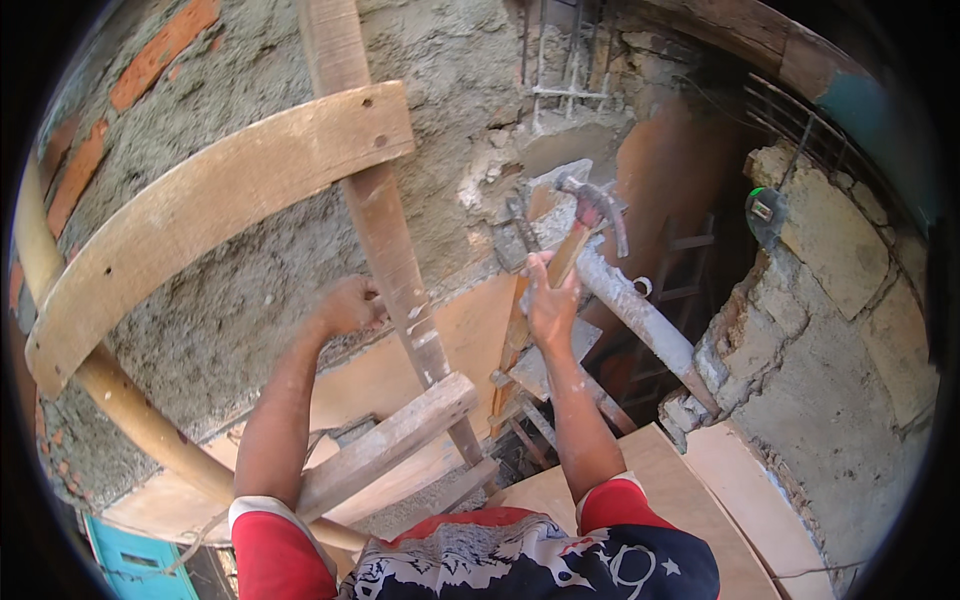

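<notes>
My right hand is closed around the wooden handle of a claw hammer, with its worn, reddish-marked steel head pointing up and away from me. Behind the hammer, a whitish, mortar-coated pole slants down to the right. My left hand has its fingers curled in, close to the left side of an upright wooden post and in front of the rough plastered wall. Whatever those fingers hold, if anything, is too small to make out.
A curved wooden board crosses the post at upper left. Lower down, a wooden rung passes by my left arm. Bare rebar stands at the top. A tape measure rests on the broken masonry, beside a dark opening.
</notes>
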The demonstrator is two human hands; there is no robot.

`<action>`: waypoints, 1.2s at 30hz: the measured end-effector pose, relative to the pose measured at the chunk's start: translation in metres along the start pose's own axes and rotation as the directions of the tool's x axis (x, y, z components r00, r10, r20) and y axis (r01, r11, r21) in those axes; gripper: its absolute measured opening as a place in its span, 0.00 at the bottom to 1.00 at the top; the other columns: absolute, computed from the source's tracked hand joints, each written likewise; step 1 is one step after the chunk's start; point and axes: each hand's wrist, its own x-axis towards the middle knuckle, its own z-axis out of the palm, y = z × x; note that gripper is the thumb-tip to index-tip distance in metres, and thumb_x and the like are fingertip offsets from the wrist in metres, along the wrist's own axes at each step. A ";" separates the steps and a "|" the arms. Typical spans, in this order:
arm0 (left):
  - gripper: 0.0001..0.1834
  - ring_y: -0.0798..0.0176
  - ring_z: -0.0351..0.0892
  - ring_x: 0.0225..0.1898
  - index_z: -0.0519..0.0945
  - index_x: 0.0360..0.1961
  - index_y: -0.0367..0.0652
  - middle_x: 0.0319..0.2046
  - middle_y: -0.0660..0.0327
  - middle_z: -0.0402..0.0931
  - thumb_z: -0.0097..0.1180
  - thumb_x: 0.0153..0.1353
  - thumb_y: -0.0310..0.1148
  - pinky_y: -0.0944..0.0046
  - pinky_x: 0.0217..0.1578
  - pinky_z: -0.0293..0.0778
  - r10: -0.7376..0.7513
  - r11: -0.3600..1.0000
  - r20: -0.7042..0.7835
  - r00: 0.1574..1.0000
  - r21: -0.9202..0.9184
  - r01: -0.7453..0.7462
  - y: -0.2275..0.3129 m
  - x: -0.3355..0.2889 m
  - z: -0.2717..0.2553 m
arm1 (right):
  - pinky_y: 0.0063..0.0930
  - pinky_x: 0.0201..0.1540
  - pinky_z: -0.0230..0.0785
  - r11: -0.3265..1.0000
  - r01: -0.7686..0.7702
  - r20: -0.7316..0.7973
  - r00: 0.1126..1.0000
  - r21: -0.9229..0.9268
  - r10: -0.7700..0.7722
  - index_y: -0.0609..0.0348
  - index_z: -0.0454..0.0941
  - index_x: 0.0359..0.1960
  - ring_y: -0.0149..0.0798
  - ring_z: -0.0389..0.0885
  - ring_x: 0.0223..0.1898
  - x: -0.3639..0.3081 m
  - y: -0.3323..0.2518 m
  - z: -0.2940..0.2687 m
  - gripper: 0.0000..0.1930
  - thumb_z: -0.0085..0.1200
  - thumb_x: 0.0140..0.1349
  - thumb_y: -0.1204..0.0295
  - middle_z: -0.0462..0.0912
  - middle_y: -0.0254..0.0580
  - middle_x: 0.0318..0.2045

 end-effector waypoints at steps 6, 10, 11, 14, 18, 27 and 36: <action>0.17 0.50 0.80 0.49 0.77 0.53 0.41 0.44 0.49 0.79 0.57 0.65 0.35 0.50 0.51 0.75 0.376 0.916 -0.046 0.926 0.169 -0.364 -0.019 0.078 0.056 | 0.27 0.37 0.72 0.977 -0.014 -0.027 1.000 -0.212 0.008 0.61 0.74 0.43 0.30 0.80 0.32 -0.013 -0.023 0.016 0.13 0.62 0.66 0.66 0.81 0.37 0.30; 0.22 0.45 0.79 0.49 0.72 0.58 0.43 0.52 0.49 0.75 0.58 0.64 0.35 0.50 0.53 0.74 0.547 0.831 -0.165 0.820 0.226 -0.509 0.030 0.110 0.092 | 0.29 0.38 0.72 0.957 -0.060 -0.033 0.998 -0.284 0.053 0.63 0.74 0.42 0.31 0.80 0.32 -0.007 -0.015 0.007 0.14 0.63 0.66 0.65 0.81 0.39 0.32; 0.23 0.45 0.79 0.50 0.71 0.59 0.43 0.53 0.48 0.73 0.58 0.64 0.34 0.49 0.54 0.73 0.656 0.755 -0.271 0.704 0.255 -0.604 0.046 0.116 0.098 | 0.29 0.38 0.72 0.956 -0.060 -0.045 0.998 -0.286 0.049 0.63 0.74 0.42 0.31 0.80 0.32 -0.008 -0.020 0.006 0.15 0.63 0.66 0.65 0.81 0.39 0.33; 0.23 0.46 0.79 0.48 0.72 0.56 0.45 0.51 0.48 0.72 0.59 0.60 0.33 0.48 0.54 0.72 0.802 0.540 -0.478 0.358 0.323 -0.778 0.085 0.143 0.104 | 0.29 0.39 0.72 0.943 0.002 -0.055 0.998 -0.333 -0.022 0.63 0.75 0.42 0.30 0.79 0.33 -0.008 -0.026 0.007 0.14 0.63 0.65 0.65 0.81 0.39 0.33; 0.12 0.48 0.78 0.38 0.77 0.36 0.44 0.33 0.54 0.75 0.63 0.52 0.36 0.50 0.44 0.72 0.827 0.481 -0.405 0.390 0.149 -0.864 0.098 0.200 0.103 | 0.28 0.40 0.72 0.935 0.047 -0.035 0.997 -0.351 -0.063 0.63 0.76 0.44 0.28 0.78 0.34 -0.005 -0.023 0.009 0.14 0.62 0.66 0.66 0.80 0.38 0.31; 0.17 0.51 0.70 0.17 0.71 0.15 0.45 0.13 0.58 0.67 0.62 0.58 0.31 0.54 0.23 0.66 0.763 0.267 -0.627 0.158 0.083 -0.960 0.125 0.196 0.131 | 0.25 0.26 0.64 0.822 0.031 -0.008 0.999 -0.569 -0.043 0.64 0.73 0.53 0.26 0.70 0.21 -0.072 -0.064 -0.031 0.18 0.47 0.75 0.61 0.76 0.34 0.22; 0.16 0.52 0.70 0.17 0.70 0.15 0.43 0.14 0.56 0.68 0.61 0.57 0.25 0.55 0.21 0.65 0.659 0.447 -0.695 0.287 0.056 -0.893 0.123 0.230 0.115 | 0.19 0.18 0.54 0.721 0.424 0.150 0.898 -0.547 -0.414 0.62 0.63 0.54 0.24 0.62 0.14 -0.094 -0.098 -0.032 0.24 0.41 0.76 0.50 0.68 0.31 0.18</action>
